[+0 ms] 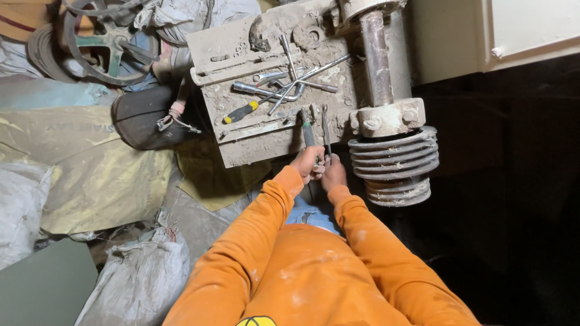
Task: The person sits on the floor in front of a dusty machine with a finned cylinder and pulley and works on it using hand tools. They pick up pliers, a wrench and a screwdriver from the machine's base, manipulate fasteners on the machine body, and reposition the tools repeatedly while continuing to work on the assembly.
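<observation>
Pliers (308,130), steel spanner (325,130) — gripped, dusty plate (266,139), ribbed pulley (396,163)

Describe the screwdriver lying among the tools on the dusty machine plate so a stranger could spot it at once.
Start at the dusty grey machine plate left of the ribbed pulley. A pile of bare metal wrenches lies on it. The screwdriver lies at the pile's lower left; it alone has a black and yellow handle.
</observation>
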